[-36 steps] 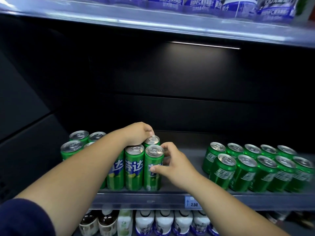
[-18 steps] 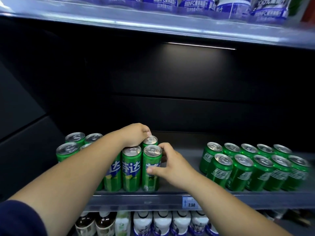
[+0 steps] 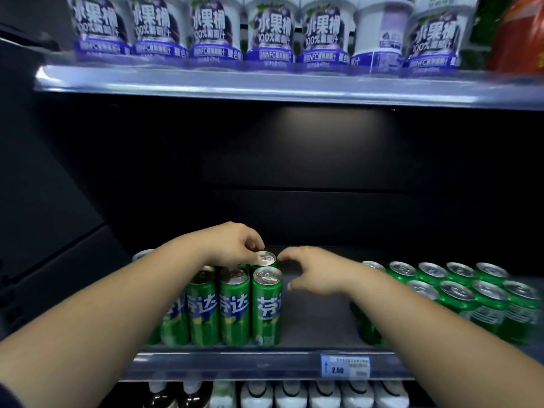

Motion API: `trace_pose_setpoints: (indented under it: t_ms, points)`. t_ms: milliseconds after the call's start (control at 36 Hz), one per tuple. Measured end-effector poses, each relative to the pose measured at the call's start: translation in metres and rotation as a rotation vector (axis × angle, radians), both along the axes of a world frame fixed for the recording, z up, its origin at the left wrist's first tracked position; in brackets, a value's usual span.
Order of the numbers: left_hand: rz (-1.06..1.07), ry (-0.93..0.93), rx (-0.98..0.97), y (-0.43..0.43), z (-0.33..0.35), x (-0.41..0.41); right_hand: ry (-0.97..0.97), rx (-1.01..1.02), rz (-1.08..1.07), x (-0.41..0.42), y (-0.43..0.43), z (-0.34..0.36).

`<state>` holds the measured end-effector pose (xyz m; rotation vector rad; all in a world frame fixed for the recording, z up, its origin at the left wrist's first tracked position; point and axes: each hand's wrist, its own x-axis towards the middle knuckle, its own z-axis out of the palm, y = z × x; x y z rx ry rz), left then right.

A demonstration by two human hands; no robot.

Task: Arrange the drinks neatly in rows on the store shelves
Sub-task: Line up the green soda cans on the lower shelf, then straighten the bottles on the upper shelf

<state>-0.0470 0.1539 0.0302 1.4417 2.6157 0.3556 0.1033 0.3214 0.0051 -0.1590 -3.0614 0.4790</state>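
Tall green soda cans stand in a block at the left of the middle shelf (image 3: 318, 322); the front-right can (image 3: 266, 307) faces me. My left hand (image 3: 232, 245) reaches over the block and pinches the rim of the rear can (image 3: 265, 258) behind it. My right hand (image 3: 315, 272) hovers just right of these two cans with its fingers loosely curled; its fingertips come close to the rear can and its thumb is free. A second group of green cans (image 3: 459, 293) stands in rows at the right, partly hidden by my right forearm.
A price tag (image 3: 344, 367) marked 2.50 sits on the shelf's front rail. White and purple juice cups (image 3: 270, 30) line the shelf above, with a red package (image 3: 518, 33) at the far right. Bottles (image 3: 288, 393) fill the shelf below. A bare gap separates the two can groups.
My right hand has let go of the front-right can and moved back and up beside the rear can. My view has tilted upward, showing the juice cups. The left hand stays on the rear can.
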Motion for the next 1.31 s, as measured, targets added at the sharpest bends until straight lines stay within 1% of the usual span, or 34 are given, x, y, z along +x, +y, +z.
trace_pose_setpoints:
  t_ms: [83,250,417,556,694,889,1000,1083,1167,1306]
  points:
    - [0.020,0.039,-0.014,-0.002,0.008,0.009,0.023,0.027,-0.024,0.004,0.005,0.017]
    - [0.006,0.089,-0.036,0.005,0.015,0.041,0.056,-0.012,-0.031,0.032,0.019,0.028]
    - [-0.011,0.102,-0.024,0.034,0.020,0.082,0.139,-0.153,-0.089,0.074,0.046,0.025]
    - [-0.026,0.117,0.015,0.066,0.035,0.121,0.220,-0.244,-0.146,0.120,0.082,0.036]
    - [0.003,0.140,0.091,0.093,0.058,0.160,0.282,-0.191,-0.156,0.162,0.116,0.073]
    - [0.032,0.231,0.225,0.108,0.134,0.224,0.361,-0.055,-0.090,0.210,0.136,0.162]
    - [0.077,0.285,0.290,0.095,0.173,0.250,0.379,0.010,-0.027,0.227,0.128,0.201]
    - [0.127,0.326,0.295,0.079,0.194,0.259,0.394,0.024,0.021,0.232,0.116,0.222]
    - [0.180,0.356,0.291,0.058,0.211,0.261,0.417,0.031,0.062,0.228,0.102,0.236]
    - [0.247,0.389,0.298,0.019,0.227,0.253,0.463,-0.011,0.121,0.210,0.074,0.246]
